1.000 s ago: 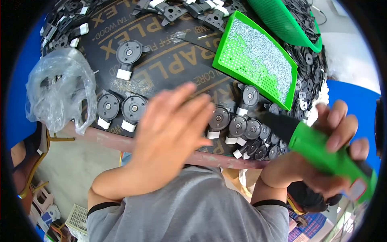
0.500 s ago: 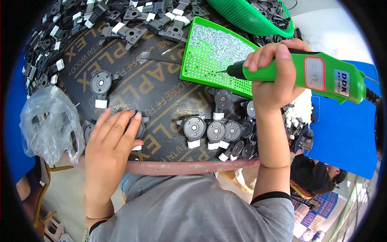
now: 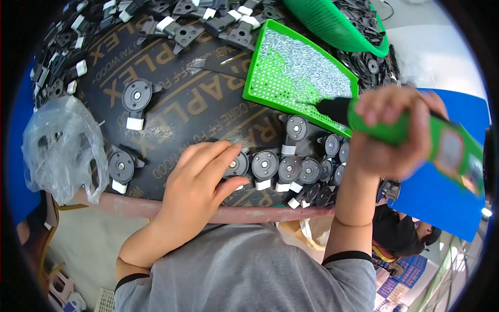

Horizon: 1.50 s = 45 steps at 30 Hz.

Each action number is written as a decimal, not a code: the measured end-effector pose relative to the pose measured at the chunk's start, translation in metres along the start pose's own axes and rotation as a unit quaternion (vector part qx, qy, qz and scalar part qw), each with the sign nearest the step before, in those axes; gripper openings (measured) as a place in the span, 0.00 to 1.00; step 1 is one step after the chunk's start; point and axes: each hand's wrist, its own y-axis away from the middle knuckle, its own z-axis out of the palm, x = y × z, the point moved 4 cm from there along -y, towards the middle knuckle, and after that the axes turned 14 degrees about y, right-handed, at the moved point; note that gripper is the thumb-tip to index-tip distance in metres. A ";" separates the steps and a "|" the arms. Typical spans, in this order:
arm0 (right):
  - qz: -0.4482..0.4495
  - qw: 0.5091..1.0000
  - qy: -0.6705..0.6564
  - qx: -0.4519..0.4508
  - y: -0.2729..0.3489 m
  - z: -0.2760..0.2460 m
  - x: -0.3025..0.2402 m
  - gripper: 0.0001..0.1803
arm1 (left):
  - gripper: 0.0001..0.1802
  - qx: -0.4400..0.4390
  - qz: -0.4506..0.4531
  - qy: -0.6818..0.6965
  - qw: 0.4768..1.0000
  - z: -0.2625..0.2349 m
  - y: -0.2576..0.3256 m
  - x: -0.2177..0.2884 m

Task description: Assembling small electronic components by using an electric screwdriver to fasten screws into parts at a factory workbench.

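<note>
My left hand (image 3: pixel 192 179) has its fingers and thumb around a black round part (image 3: pixel 239 164) on the dark board, at the left end of a group of similar parts. The hand covers much of that part. In my right hand (image 3: pixel 390 130), blurred by motion, is a green electric screwdriver (image 3: pixel 358 117) with a black nose. Its tip points left over a green tray (image 3: pixel 248 89) of small silvery screws. Two more black disc parts with white ends lie further left: one disc part (image 3: pixel 136 95) higher up and another disc part (image 3: pixel 121 165) near the board's front edge.
A crumpled clear plastic bag (image 3: pixel 62 151) lies at the left edge. Black brackets with white ends (image 3: pixel 186 35) are heaped along the far side. Behind the tray stands a green basket (image 3: pixel 317 23) of black parts. Another person (image 3: pixel 400 231) is at lower right.
My left hand has moved right with the black round part, bringing it beside the group. The right hand and screwdriver have shifted right and slightly down. The whole view has shifted a little.
</note>
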 end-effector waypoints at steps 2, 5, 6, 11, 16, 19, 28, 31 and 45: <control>-0.026 0.997 0.043 -0.061 0.007 0.005 -0.045 0.18 | 0.29 0.020 -0.030 0.078 0.996 0.002 -0.005 -0.001; -0.027 0.987 0.049 -0.152 0.025 0.038 -0.064 0.16 | 0.26 0.021 -0.056 0.103 0.993 -0.001 -0.006 -0.005; -0.028 0.983 0.045 -0.174 0.031 0.048 -0.061 0.16 | 0.26 0.019 -0.051 0.110 0.992 -0.002 -0.006 -0.006; -0.042 0.980 0.048 -0.190 0.046 0.064 -0.043 0.16 | 0.26 0.024 -0.050 0.122 0.991 0.000 -0.003 -0.010; -0.031 0.980 0.062 -0.188 0.042 0.066 -0.039 0.15 | 0.26 0.019 -0.050 0.129 0.990 -0.001 -0.003 -0.010; -0.030 0.977 0.048 -0.205 0.039 0.067 -0.036 0.14 | 0.26 0.014 -0.051 0.136 0.989 -0.002 -0.005 -0.008; -0.022 0.954 0.052 -0.295 0.028 0.070 -0.030 0.17 | 0.26 0.019 -0.041 0.116 0.992 -0.002 -0.003 -0.008; -0.019 0.981 0.008 -0.191 0.025 0.059 -0.046 0.14 | 0.26 0.012 -0.053 0.130 0.990 0.000 -0.002 -0.009; -0.001 0.995 0.073 0.072 -0.008 0.021 0.029 0.11 | 0.37 0.035 -0.038 0.131 0.990 0.002 0.002 -0.011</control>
